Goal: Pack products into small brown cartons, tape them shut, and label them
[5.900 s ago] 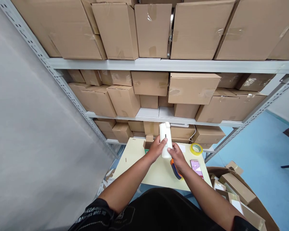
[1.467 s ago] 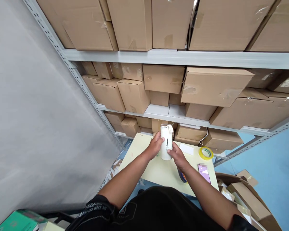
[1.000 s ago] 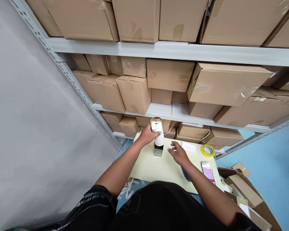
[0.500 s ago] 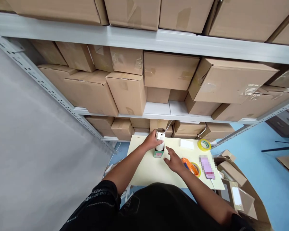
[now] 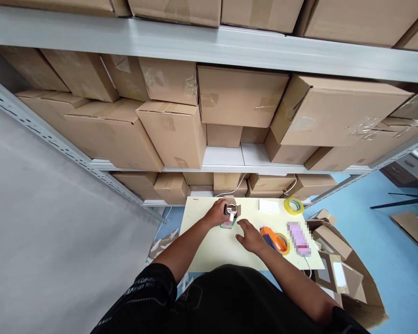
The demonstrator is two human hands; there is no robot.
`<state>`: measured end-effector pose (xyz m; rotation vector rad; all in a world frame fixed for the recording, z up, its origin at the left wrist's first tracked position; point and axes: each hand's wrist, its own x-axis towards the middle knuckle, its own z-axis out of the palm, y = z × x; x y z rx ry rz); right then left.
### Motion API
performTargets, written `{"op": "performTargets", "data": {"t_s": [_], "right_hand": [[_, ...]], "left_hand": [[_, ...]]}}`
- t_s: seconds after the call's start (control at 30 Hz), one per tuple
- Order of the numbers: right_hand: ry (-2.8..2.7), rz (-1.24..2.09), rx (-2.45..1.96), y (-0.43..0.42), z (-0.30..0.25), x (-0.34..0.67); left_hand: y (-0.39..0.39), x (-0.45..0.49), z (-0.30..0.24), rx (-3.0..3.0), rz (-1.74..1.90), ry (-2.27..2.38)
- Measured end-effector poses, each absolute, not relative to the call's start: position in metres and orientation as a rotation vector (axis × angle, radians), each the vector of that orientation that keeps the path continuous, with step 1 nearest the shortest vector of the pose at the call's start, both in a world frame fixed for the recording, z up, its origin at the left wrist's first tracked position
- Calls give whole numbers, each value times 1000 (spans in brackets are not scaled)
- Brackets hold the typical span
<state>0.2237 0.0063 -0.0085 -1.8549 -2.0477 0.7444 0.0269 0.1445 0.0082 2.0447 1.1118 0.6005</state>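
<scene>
A white mug (image 5: 231, 216) with a shiny round rim stands upright inside a small green and pink cardboard box (image 5: 228, 224), its handle toward me. The box's brown flaps stick up behind and to the right of the mug. My left hand (image 5: 216, 213) is curled round the box's left side, close to the mug's rim; its fingertips are partly hidden. Just right of the box, my right hand (image 5: 252, 237) hovers apart from it with thumb and fingers spread, holding nothing.
On the cream table (image 5: 205, 250) lie an orange tape dispenser (image 5: 273, 237), a yellow tape roll (image 5: 293, 206), a white card (image 5: 269, 206) and a pinkish, blurred flat item (image 5: 298, 237). Shelves of cartons (image 5: 170, 132) rise behind. An open carton (image 5: 364, 287) with cardboard pieces stands right.
The white mug has gone down from above the small box into it. My left hand has lowered with it and is now at the box's side. The view has shifted slightly.
</scene>
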Motion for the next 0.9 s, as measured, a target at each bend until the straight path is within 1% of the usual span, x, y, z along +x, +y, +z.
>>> {"op": "performTargets", "data": {"t_s": [0.2, 0.37, 0.57, 0.63, 0.77, 0.9], "right_hand": [[-2007, 717, -1828, 7, -12, 227], [-1994, 486, -1716, 20, -3, 221], [-2142, 234, -1618, 45, 17, 211], [-2183, 229, -1597, 51, 20, 210], [-2234, 346, -1606, 59, 20, 209], [-2244, 374, -1689, 62, 20, 205]], "left_hand": [[148, 22, -2, 2023, 592, 965], [144, 16, -10, 1982, 617, 1000], [136, 14, -12, 2045, 602, 953], [133, 14, -12, 2062, 591, 970], [127, 12, -13, 2148, 658, 997], [121, 6, -14, 2041, 651, 951]]}}
